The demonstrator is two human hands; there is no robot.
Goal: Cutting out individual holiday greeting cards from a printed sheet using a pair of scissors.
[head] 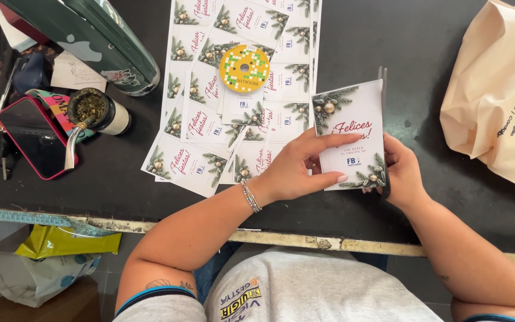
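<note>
Right now both hands are on one greeting card (353, 136), held just above the dark table (424, 48) near its front edge. Left hand (296, 170) grips the card's left edge: thumb under the bottom edge, fingers spread over the printed face. Beaded bracelet (250, 197) on that wrist. Right hand (402, 173) sits at the card's right edge, fingers curled; it holds scissors (382, 83) whose blades run up along that edge, tip poking out above the top corner. Handles mostly hidden behind the card and hand, so can't tell how far the blades are apart.

Card is white with pine sprigs and gold baubles in two corners, red script in the middle. It's upright, slightly tilted clockwise.

Just left of it: a loose pile of matching cards and uncut printed sheets (210, 119), overlapping, spread toward the far side of the table. A yellow disc (244, 68) with a checkered pattern lies on top of the pile.

Further left: a cup (93, 110) full of green herb with a metal straw, touching a red-cased phone (34, 137) lying screen up. Dark green flask (90, 36) lying behind them. Beige paper bag (499, 95) at the right edge, well apart from the hands. Yellow plastic bag (61, 241) below the table edge on the left.
</note>
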